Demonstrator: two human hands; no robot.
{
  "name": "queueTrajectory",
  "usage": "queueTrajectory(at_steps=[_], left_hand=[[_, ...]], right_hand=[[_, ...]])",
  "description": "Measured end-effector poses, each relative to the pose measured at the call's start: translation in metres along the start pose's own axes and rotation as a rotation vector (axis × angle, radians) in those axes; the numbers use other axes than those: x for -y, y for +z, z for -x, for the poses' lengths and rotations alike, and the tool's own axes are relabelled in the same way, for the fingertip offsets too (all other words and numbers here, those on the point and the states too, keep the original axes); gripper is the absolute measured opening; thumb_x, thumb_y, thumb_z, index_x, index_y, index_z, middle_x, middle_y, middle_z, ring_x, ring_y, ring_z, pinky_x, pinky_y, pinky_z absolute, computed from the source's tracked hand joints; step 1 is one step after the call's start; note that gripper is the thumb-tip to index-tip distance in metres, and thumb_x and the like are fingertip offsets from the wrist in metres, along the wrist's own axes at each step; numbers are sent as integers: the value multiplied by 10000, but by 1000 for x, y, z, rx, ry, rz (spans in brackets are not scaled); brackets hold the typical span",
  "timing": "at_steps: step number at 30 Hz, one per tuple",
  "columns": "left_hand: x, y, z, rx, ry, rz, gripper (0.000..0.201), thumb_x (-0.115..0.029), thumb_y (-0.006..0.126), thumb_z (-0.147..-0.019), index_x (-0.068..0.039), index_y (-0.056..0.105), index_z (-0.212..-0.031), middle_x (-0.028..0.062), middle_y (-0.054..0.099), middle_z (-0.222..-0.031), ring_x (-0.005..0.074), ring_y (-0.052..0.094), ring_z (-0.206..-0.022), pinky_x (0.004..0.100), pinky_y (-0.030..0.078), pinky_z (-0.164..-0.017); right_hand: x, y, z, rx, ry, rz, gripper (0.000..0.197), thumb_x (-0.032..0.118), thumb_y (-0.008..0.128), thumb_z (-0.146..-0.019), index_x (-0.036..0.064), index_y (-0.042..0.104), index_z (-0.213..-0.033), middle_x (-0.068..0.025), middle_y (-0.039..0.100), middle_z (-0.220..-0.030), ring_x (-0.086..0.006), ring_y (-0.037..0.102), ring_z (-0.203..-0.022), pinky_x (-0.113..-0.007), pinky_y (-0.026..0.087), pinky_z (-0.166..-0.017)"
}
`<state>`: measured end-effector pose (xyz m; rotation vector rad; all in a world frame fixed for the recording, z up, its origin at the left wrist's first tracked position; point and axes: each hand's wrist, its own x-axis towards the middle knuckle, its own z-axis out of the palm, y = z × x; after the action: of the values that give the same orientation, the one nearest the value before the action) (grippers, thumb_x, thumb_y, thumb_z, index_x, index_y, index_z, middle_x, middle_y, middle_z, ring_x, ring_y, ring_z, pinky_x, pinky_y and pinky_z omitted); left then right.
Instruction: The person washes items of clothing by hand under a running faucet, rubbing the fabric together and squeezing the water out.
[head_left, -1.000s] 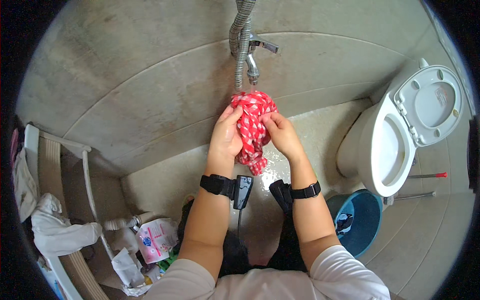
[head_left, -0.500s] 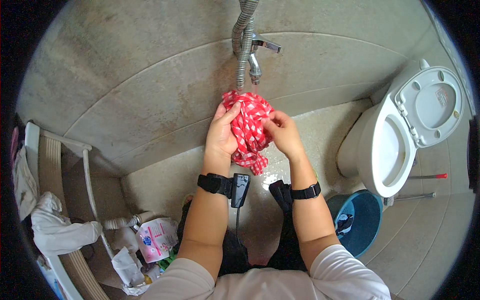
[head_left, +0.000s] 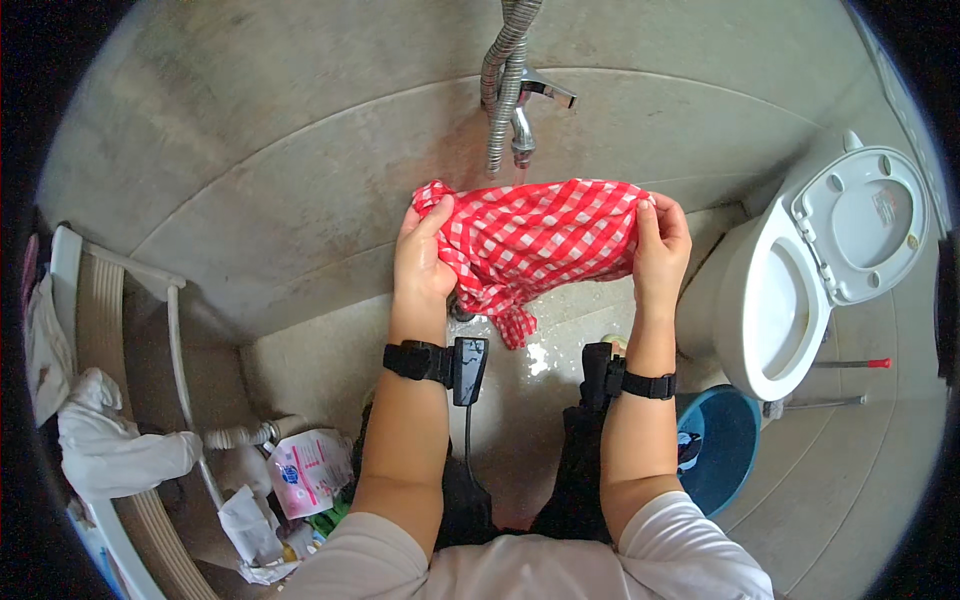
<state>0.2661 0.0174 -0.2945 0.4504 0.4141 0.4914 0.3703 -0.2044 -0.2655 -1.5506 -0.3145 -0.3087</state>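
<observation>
A red-and-white checked cloth [head_left: 555, 235] is stretched sideways between my two hands, below the metal tap [head_left: 521, 140]. My left hand [head_left: 425, 250] grips its bunched left end, thumb on top. At the upper right corner, my right hand [head_left: 661, 240] pinches the edge between thumb and fingers. The cloth's middle is spread fairly flat, and a twisted tail of it hangs down near the left side. A thin stream of water runs from the spout just behind the cloth's top edge. Black straps with small devices are on both my forearms.
A flexible metal hose [head_left: 508, 75] hangs beside the tap. To the right stand a white toilet [head_left: 762, 330] with its lid up and a blue bucket [head_left: 735, 455] with dark cloth inside. At left are a white rack [head_left: 175, 350], draped cloths and a pink-and-white pouch [head_left: 312, 470]. The floor is wet.
The cloth, bunched between my hands before, is now spread wide. My right hand has moved right with its corner, and my left hand has shifted slightly left.
</observation>
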Motion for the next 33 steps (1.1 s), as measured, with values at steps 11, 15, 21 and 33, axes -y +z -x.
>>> queueTrajectory(at_steps=[11,15,21,33], left_hand=[[46,17,19,321,-2,-580,415,-10,668,-775,-6,500,-1155,80,599,-1051,169,591,-931,313,484,-823],[31,11,16,274,-130,-305,308,-60,614,-837,12,528,-1124,98,614,-1047,188,598,-954,329,480,-840],[29,13,14,266,-155,-125,239,-130,537,-902,-12,545,-1109,88,619,-1044,170,598,-936,314,464,-854],[31,11,9,151,-135,-211,208,-94,592,-859,-6,589,-1047,101,636,-1011,171,621,-878,310,488,-807]], right_hand=[[3,62,45,359,134,7,176,17,542,-843,8,651,-980,-76,659,-862,-76,577,-708,-212,464,-624],[7,53,33,279,293,43,123,76,603,-823,20,607,-932,-55,634,-813,-138,569,-682,-262,470,-648],[-27,50,42,551,222,218,198,204,621,-832,13,603,-882,-74,620,-781,-158,566,-687,-298,452,-655],[3,20,13,123,316,-654,89,124,521,-900,49,567,-911,-28,616,-861,-104,584,-788,-244,452,-725]])
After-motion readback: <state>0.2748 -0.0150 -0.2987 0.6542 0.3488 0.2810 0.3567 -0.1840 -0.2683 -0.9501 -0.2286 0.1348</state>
